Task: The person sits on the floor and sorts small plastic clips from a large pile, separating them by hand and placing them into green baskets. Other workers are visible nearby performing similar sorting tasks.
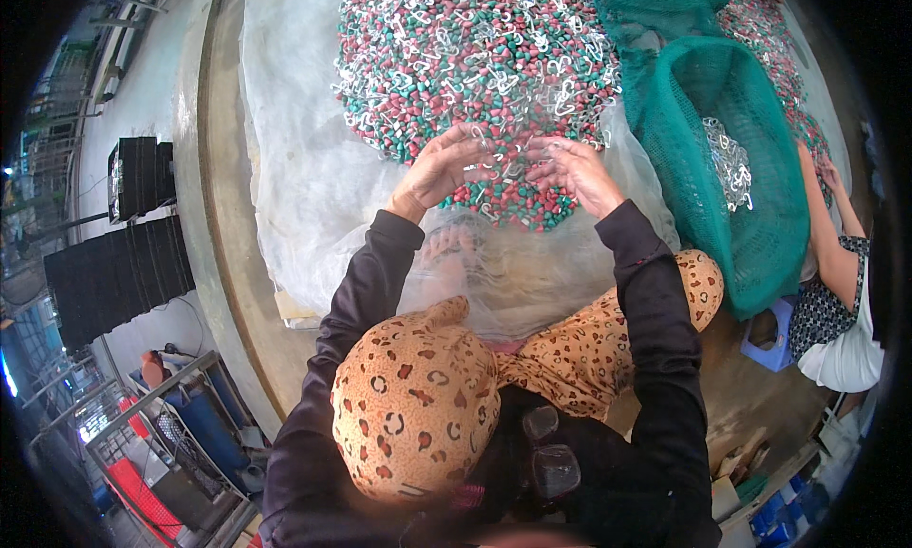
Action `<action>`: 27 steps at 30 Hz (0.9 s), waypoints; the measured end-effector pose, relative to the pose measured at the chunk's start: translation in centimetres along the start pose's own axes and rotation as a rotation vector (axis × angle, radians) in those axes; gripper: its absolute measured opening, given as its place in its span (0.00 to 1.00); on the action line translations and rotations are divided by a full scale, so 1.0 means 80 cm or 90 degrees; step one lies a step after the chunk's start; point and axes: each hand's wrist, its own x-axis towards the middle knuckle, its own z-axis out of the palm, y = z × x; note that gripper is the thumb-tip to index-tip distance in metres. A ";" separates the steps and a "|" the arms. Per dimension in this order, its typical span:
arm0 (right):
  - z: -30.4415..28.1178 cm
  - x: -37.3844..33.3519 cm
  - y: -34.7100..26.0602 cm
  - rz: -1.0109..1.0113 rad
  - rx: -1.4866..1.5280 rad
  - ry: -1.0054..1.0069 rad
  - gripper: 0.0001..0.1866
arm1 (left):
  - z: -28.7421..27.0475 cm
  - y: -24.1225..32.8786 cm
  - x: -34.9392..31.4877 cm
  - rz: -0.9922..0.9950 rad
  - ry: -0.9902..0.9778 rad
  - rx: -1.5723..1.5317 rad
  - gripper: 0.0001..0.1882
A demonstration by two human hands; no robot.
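A large pile of small red and green pebble-like pieces (418,102), mixed with many white S-shaped hooks (562,100), spreads out in front of me. At its near edge my left hand (445,168) reaches in from the left, fingers stretched and apart. My right hand (578,173) faces it from the other side, its fingers spread and slightly curled. Between the two palms lie loose pieces. Something small and white shows by the left fingertips; whether it is touched I cannot tell. A thin translucent mesh sheet (313,168) lies under the pile.
A green net basket (665,159) with white hooks (729,163) inside stands to the right. Beyond it, another person's arm (836,249) reaches to a second pile. A blue-violet plastic stool (774,334) is near that person. Black stacked boxes (119,273) stand left, past a ledge.
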 end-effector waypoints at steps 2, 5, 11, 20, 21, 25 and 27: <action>-0.007 0.002 -0.002 -0.015 -0.072 0.064 0.16 | -0.004 0.004 0.003 -0.047 0.024 0.025 0.10; -0.012 -0.001 0.001 0.022 -0.043 0.042 0.09 | -0.015 -0.002 0.018 -0.113 0.144 0.271 0.13; -0.003 0.026 0.039 -0.192 -0.589 0.197 0.14 | -0.031 -0.063 0.045 0.154 0.179 1.169 0.18; 0.019 0.061 0.065 -0.264 -0.731 0.165 0.12 | -0.004 0.008 0.013 0.074 0.210 0.615 0.20; 0.015 0.061 0.055 -0.286 -0.709 0.195 0.12 | -0.004 0.022 0.000 -0.014 0.152 0.369 0.20; -0.001 0.049 0.025 -0.242 -0.782 0.210 0.07 | 0.007 0.019 -0.019 -0.022 0.006 0.073 0.10; -0.004 0.040 0.020 -0.208 -0.749 0.208 0.07 | 0.005 0.008 -0.019 -0.096 0.013 0.077 0.11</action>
